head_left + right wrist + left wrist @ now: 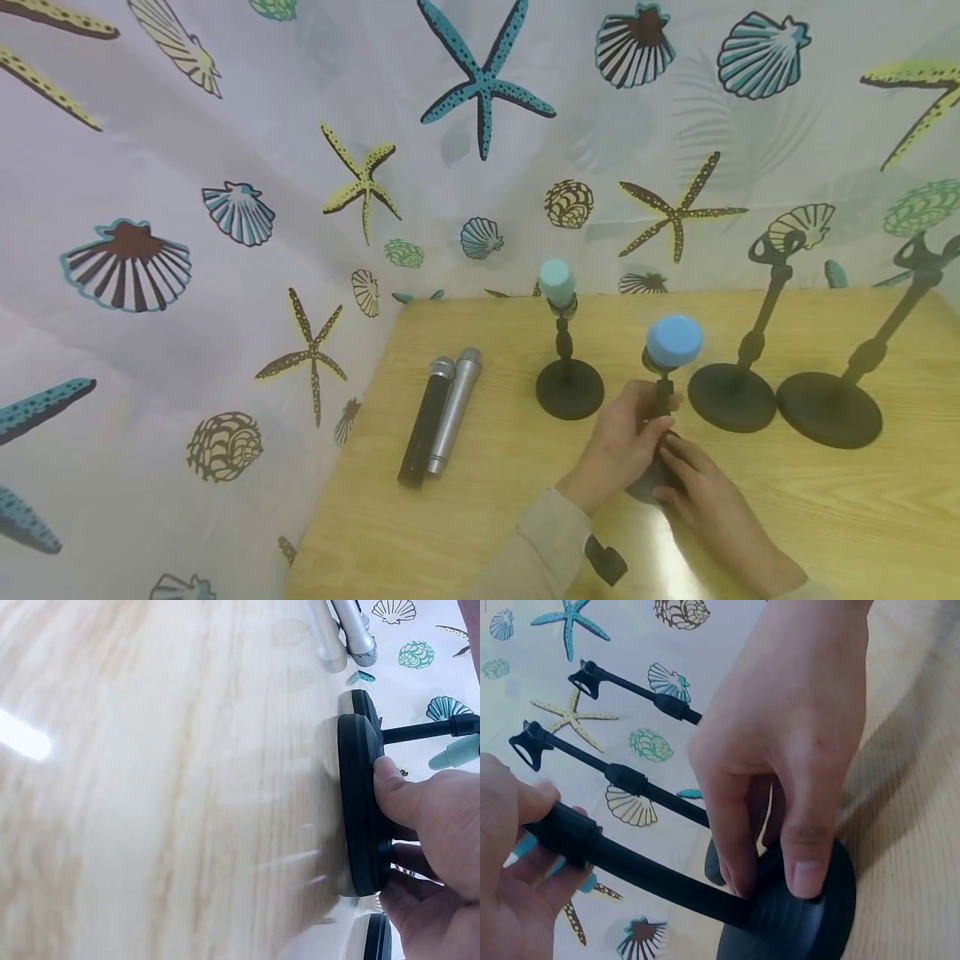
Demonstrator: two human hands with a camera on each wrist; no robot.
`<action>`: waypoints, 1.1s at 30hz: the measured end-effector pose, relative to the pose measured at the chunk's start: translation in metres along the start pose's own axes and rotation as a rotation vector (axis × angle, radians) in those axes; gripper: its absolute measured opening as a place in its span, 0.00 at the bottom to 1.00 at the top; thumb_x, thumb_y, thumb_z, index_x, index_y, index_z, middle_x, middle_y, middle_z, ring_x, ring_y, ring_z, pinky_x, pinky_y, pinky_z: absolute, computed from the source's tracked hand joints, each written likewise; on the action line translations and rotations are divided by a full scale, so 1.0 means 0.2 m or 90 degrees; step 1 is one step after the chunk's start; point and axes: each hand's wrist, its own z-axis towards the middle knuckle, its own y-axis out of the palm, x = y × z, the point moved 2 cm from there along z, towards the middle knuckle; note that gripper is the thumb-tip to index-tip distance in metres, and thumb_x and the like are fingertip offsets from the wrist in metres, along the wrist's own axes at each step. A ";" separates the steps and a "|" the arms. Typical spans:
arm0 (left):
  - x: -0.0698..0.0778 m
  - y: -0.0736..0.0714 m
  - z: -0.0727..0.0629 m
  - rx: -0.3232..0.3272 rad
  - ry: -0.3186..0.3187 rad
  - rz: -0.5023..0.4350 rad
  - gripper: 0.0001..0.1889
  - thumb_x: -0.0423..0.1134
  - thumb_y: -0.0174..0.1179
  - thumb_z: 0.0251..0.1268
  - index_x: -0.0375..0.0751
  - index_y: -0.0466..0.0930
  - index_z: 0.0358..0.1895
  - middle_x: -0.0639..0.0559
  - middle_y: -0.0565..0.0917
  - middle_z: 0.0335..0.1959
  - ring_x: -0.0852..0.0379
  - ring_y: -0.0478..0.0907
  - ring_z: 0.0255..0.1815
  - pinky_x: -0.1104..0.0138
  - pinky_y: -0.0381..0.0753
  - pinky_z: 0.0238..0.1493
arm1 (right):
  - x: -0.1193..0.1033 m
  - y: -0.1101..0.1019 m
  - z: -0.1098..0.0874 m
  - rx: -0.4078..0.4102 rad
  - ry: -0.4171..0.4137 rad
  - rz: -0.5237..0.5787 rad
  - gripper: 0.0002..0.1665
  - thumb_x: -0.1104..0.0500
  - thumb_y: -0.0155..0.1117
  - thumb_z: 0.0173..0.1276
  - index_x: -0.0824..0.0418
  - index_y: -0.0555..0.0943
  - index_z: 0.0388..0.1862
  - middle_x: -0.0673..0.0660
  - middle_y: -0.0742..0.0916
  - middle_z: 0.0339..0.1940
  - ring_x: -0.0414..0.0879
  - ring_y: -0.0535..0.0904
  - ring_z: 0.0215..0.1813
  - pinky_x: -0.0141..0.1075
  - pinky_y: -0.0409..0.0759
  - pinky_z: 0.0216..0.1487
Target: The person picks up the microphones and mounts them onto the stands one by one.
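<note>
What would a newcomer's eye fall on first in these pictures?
Probably the blue cap, topping the stand that the left hand and right hand hold. Then perhaps the large blue starfish high on the cloth behind the table. A black microphone and a silver microphone lie side by side at the table's left.

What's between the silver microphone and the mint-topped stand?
Just bare table between the silver microphone and mint-topped stand; the head view shows it.
</note>
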 end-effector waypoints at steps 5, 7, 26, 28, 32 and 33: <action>0.02 0.00 0.00 -0.016 -0.090 -0.039 0.12 0.49 0.53 0.76 0.52 0.72 0.56 0.61 0.84 0.52 0.68 0.80 0.55 0.75 0.79 0.55 | -0.01 -0.01 -0.01 -0.014 0.008 0.007 0.36 0.63 0.80 0.47 0.76 0.79 0.55 0.69 0.78 0.62 0.67 0.78 0.58 0.56 0.81 0.53; 0.02 0.00 0.01 -0.009 -0.100 -0.035 0.14 0.56 0.47 0.77 0.54 0.74 0.53 0.63 0.86 0.49 0.70 0.80 0.53 0.74 0.79 0.55 | -0.01 -0.01 -0.01 -0.009 0.011 0.006 0.35 0.64 0.80 0.47 0.76 0.80 0.54 0.70 0.79 0.61 0.67 0.79 0.58 0.56 0.81 0.53; 0.05 -0.01 0.04 0.072 -0.070 -0.078 0.18 0.58 0.48 0.76 0.54 0.83 0.49 0.57 0.89 0.43 0.73 0.82 0.48 0.75 0.80 0.52 | 0.01 0.00 0.00 0.014 -0.006 -0.001 0.35 0.64 0.81 0.41 0.78 0.81 0.50 0.71 0.80 0.58 0.67 0.80 0.55 0.55 0.81 0.51; 0.05 -0.01 0.04 0.073 -0.079 -0.082 0.18 0.59 0.49 0.75 0.54 0.83 0.48 0.59 0.89 0.44 0.73 0.82 0.50 0.74 0.80 0.53 | 0.01 0.00 0.00 0.012 -0.005 -0.002 0.35 0.64 0.81 0.41 0.78 0.81 0.50 0.71 0.80 0.58 0.67 0.80 0.55 0.55 0.81 0.51; 0.05 -0.02 0.02 0.074 -0.096 -0.093 0.17 0.58 0.52 0.74 0.53 0.84 0.49 0.62 0.89 0.46 0.72 0.81 0.52 0.74 0.79 0.55 | 0.01 0.00 0.00 0.010 -0.005 -0.004 0.35 0.64 0.81 0.42 0.78 0.81 0.50 0.71 0.80 0.58 0.67 0.80 0.55 0.55 0.81 0.52; 0.04 -0.02 0.02 0.073 -0.098 -0.096 0.17 0.57 0.53 0.73 0.53 0.84 0.49 0.62 0.89 0.46 0.72 0.81 0.52 0.74 0.79 0.56 | 0.01 0.00 0.00 0.009 -0.006 -0.004 0.35 0.64 0.81 0.42 0.78 0.81 0.51 0.71 0.80 0.58 0.67 0.80 0.55 0.55 0.81 0.52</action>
